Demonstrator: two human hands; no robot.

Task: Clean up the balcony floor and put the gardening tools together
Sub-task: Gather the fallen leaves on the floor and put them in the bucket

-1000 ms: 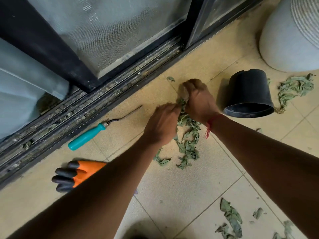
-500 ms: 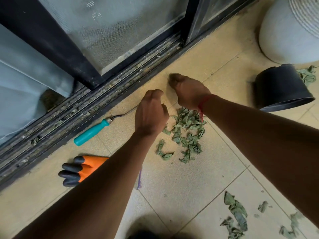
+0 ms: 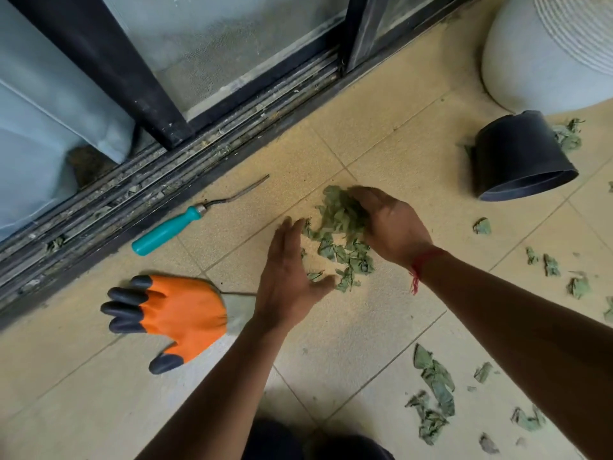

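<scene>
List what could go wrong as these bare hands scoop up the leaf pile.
1. The left hand is open and apart from the right hand, so dry bits of the leaf pile may slip between them, perhaps into the door track.
2. The hands are bare, the orange glove lies unused, and the metal tip of the weeder lies near the pile: a scratch is possible.
</scene>
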